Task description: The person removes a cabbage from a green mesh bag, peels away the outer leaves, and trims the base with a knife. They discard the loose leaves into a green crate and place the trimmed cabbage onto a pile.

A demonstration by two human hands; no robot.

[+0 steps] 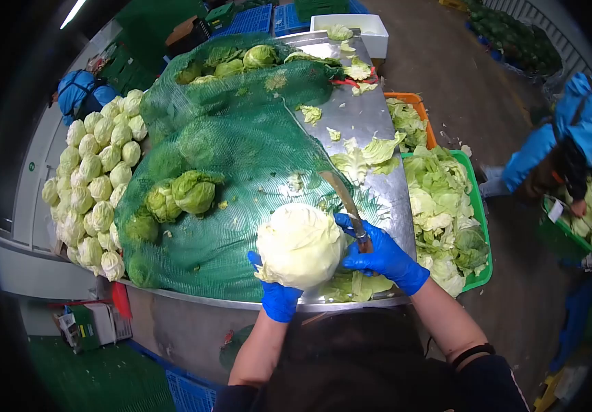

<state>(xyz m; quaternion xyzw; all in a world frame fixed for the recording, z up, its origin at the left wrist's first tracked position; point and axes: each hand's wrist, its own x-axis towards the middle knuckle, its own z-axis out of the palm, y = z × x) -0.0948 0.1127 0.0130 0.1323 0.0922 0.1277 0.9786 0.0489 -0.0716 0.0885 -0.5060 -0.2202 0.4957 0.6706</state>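
Observation:
A pale, trimmed cabbage (298,246) is held over the near edge of the metal table. My left hand (276,292), in a blue glove, cups it from below and the left, its fingers partly hidden behind it. My right hand (385,257), also gloved in blue, grips the handle of a curved knife (342,196) beside the cabbage's right side, blade pointing up and away. Loose green leaves (356,285) lie under my right hand. Farther left, green untrimmed cabbages (194,191) rest on a green mesh sack (241,147).
Trimmed cabbages (90,178) are piled at the left. Right of the table (385,182) stand a green crate (482,226) and an orange crate (427,117) of leaves. A person in blue (563,137) bends over another crate at the right; another blue-clad person (79,93) is far left.

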